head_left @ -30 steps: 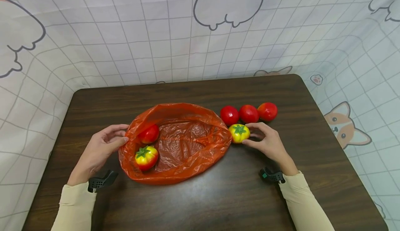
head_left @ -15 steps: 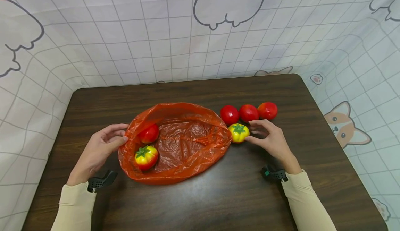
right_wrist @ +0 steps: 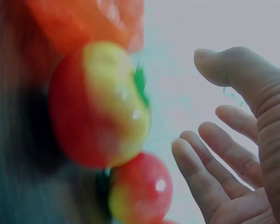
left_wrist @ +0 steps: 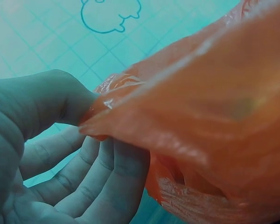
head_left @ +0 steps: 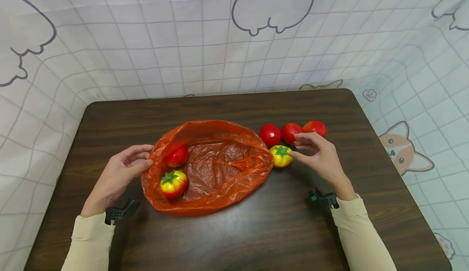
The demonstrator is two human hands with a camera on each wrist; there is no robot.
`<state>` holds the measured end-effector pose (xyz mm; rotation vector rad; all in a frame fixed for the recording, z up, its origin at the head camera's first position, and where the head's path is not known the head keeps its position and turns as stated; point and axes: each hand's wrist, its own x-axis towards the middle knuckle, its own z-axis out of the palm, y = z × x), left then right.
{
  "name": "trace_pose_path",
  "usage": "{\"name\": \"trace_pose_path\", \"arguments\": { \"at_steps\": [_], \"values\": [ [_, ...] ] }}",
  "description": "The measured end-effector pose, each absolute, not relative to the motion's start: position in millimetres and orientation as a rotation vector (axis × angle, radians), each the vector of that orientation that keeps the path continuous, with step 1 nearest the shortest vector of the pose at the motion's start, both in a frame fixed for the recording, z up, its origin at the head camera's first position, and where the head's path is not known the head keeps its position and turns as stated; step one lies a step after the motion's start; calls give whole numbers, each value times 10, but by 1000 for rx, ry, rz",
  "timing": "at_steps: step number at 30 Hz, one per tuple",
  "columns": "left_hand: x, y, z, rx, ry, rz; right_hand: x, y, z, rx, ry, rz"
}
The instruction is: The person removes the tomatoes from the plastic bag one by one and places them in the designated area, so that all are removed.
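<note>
An orange-red plastic bag (head_left: 209, 208) lies with its mouth spread wide. My left hand (head_left: 119, 175) pinches the left rim; the left wrist view shows thumb and fingers on the bag's film (left_wrist: 200, 116). Inside, toward the left, sit a red tomato (head_left: 177, 156) and a yellow-red tomato (head_left: 174, 184) with a green leafy top. Just outside the bag's right end is another yellow-topped tomato (head_left: 281, 157). My right hand (head_left: 324, 159) hovers right of it, fingers relaxed and holding nothing; in the right wrist view a gap separates them from that tomato (right_wrist: 100, 107).
Three red tomatoes line up behind the yellow-topped one: left (head_left: 270, 135), middle (head_left: 291, 133) and right (head_left: 315, 127). All rest on a dark wood-grain table (head_left: 234, 242). A white gridded cloth (head_left: 205, 51) with cartoon dogs hangs behind and beside the table.
My right hand has drawn off the yellow-topped tomato, moving slightly up and right toward the red row. The left hand stays on the bag rim.
</note>
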<state>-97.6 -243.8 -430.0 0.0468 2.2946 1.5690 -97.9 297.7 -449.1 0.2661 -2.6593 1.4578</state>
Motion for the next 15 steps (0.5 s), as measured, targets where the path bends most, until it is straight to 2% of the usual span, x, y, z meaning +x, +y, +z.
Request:
{"name": "trace_pose_path", "arguments": {
  "at_steps": [15],
  "values": [
    [-960,-2436,-4323,90,2292,1629,-1116,2543,-4307,452,-2615,1515]
  ]
}}
